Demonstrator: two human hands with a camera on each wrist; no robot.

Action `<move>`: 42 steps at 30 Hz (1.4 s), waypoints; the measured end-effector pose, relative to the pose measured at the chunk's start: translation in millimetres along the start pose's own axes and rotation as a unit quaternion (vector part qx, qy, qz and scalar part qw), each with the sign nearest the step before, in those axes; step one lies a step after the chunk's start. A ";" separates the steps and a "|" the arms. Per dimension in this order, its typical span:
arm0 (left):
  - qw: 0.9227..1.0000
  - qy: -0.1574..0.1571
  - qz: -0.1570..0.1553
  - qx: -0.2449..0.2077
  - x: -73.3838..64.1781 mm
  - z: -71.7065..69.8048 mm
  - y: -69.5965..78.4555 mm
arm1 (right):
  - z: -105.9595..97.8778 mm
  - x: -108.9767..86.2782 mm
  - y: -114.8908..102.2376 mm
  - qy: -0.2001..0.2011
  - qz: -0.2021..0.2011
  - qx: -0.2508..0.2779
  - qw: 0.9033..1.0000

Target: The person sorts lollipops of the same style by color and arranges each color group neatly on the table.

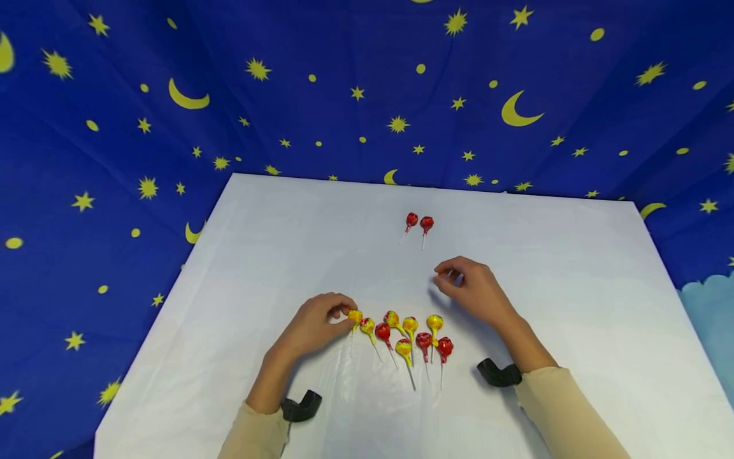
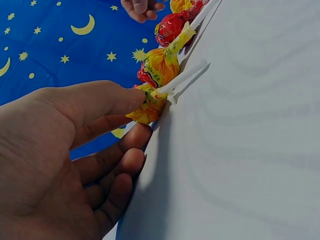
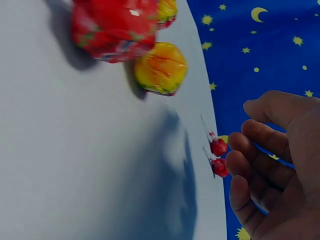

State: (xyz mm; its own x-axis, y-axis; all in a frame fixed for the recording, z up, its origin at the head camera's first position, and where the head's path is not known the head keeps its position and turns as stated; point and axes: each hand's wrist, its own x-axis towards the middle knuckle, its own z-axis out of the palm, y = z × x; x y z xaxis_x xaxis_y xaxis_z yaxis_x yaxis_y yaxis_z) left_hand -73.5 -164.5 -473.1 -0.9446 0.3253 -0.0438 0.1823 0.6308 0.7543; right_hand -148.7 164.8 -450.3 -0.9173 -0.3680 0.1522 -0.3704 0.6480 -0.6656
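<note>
My left hand pinches the wrapped head of a yellow lollipop between thumb and fingers, at the left end of a loose cluster. Its white stick points toward me in the head view. Just right of it lie a yellow-and-red lollipop and a red lollipop. Several more yellow and red ones fill the cluster, including a yellow lollipop near its right end. My right hand hovers beyond the cluster on the right, fingers loosely bent, holding nothing; its shadow falls on the table.
Two red lollipops lie apart toward the back of the white table. Behind the table hangs a blue cloth with yellow stars and moons. Each wrist carries a black mount.
</note>
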 end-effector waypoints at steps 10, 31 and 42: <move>1.000 0.006 0.009 -0.005 0.6 0.6 -2.9 | 10.3 -22.9 -4.8 -0.036 0.001 0.006 0.999; 1.000 0.009 0.010 0.016 -0.6 4.7 -1.9 | 19.1 -59.0 -13.8 -0.036 0.002 -0.042 0.998; 0.999 0.007 0.004 0.033 1.8 2.9 -0.7 | 24.8 -62.1 -12.5 -0.033 0.003 -0.041 0.999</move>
State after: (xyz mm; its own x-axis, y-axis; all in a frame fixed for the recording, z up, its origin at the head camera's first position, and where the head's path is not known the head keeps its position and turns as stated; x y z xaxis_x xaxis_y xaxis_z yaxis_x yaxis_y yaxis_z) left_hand -74.4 -162.3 -475.6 -0.9470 0.3198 -0.0283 0.2062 0.6733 0.7100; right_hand -83.6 163.0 -469.6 -0.9088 -0.4055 0.0983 -0.3785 0.7020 -0.6032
